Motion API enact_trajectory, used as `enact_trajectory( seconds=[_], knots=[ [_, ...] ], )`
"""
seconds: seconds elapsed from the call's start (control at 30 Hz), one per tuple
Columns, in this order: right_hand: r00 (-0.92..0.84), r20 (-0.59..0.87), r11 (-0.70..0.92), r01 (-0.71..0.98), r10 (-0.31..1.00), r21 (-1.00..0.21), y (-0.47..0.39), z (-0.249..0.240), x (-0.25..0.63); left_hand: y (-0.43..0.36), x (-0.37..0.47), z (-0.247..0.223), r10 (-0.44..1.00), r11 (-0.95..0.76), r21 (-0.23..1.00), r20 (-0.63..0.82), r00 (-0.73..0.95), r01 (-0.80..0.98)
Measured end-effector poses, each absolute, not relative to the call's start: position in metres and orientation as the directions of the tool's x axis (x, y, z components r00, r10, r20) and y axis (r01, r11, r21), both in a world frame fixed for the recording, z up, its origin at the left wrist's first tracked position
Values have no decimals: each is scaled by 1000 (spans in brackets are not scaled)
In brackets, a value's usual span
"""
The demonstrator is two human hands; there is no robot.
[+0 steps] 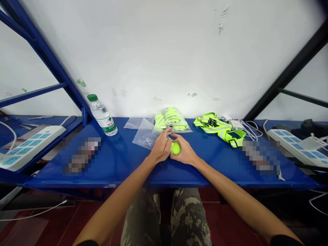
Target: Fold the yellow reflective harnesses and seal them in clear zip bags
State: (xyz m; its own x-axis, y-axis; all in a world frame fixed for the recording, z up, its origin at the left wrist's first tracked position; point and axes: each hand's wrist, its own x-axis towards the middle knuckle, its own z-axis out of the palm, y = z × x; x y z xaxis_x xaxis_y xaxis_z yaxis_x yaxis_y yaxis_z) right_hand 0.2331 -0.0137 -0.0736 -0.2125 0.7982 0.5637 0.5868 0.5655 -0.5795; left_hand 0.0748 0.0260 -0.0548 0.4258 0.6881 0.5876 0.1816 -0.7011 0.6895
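Note:
Between my two hands is a rolled neon-yellow reflective strap [176, 148], held just above the middle of the blue table. My left hand [162, 147] wraps its left side, fingers closed together. From the right, my right hand [185, 150] grips it with thumb and fingers curved around. Just behind my hands lie clear bags holding folded neon reflective straps [173, 118]. A flat clear plastic bag [146, 134] lies beside my left hand, partly covered by it. Loose neon straps with black buckles [217, 126] are spread to the right.
A water bottle [103, 115] with a green cap stands at the back left. White cables [249, 129] lie at the back right. Power strips [32, 145] sit on the neighbouring surfaces. Blurred-out items lie left and right on the blue table [128, 171]; a white wall rises behind.

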Motion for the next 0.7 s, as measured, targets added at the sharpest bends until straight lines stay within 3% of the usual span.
enact_trajectory(
  seconds=[0.13,0.3,0.4,0.5,0.53,0.6,0.7],
  knots=[
    [-207,440,475,557,874,-681,-16,-69,232,24,76,-55,669,-741,648,685,289,178],
    [-35,458,424,446,888,-789,-13,-68,236,16,73,-47,492,-805,430,869,56,408],
    [127,358,330,193,925,-924,-7,-71,242,20,72,-43,585,-681,598,791,-176,423],
    [196,166,190,-113,966,-975,-3,-70,247,32,74,-43,794,-476,857,515,-323,195],
    [189,100,138,-199,977,-970,-3,-69,248,36,75,-44,868,-395,916,396,-300,66],
    [128,-12,31,-325,992,-945,-4,-67,249,40,79,-44,976,-210,956,194,-96,-205],
    [16,-100,-83,-439,995,-895,-6,-64,249,38,86,-42,954,38,902,96,286,-429]
  ],
)
